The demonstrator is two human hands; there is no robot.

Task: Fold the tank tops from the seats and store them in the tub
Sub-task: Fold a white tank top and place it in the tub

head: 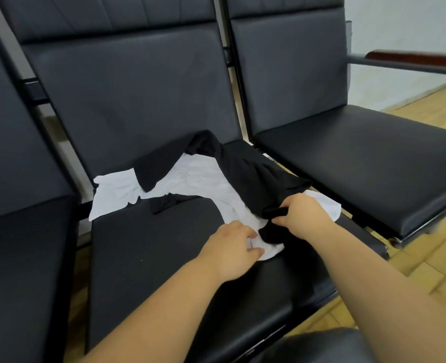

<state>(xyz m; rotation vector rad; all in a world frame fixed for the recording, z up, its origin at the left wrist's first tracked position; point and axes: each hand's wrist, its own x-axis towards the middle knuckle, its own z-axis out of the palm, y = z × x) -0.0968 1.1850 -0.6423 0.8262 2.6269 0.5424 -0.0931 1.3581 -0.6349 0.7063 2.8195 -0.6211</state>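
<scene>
1. Gripping the near end of the black tank top [245, 169], my right hand [301, 214] has its thumb and fingers curled round a bunched fold of the dark cloth.
2. My left hand [233, 248] pinches the near edge of the white tank top [190, 179], fingers bent over a small crumple of white fabric just beside my right hand.
3. Both tops lie unfolded on the middle seat [148, 258] of a row of black padded chairs, towards the back and right of its cushion.
4. The black top lies draped across the white one, running from the foot of the backrest [127, 95] down to my right hand, with one dark strap trailing onto the bare cushion.
5. The white top spreads out beneath it, one end reaching the seat's left edge and another corner showing past my right hand at the right edge.
6. My two forearms reach in from the bottom of the view, bare, and the hands sit close together but I cannot tell whether they touch.
7. To the right stands another black seat [368, 158] with a wooden armrest [413, 58]; to the left is part of a third seat [20, 258].
8. A pale wooden floor [426, 263] shows beyond the seats on the right, under a light wall [400, 22].
</scene>
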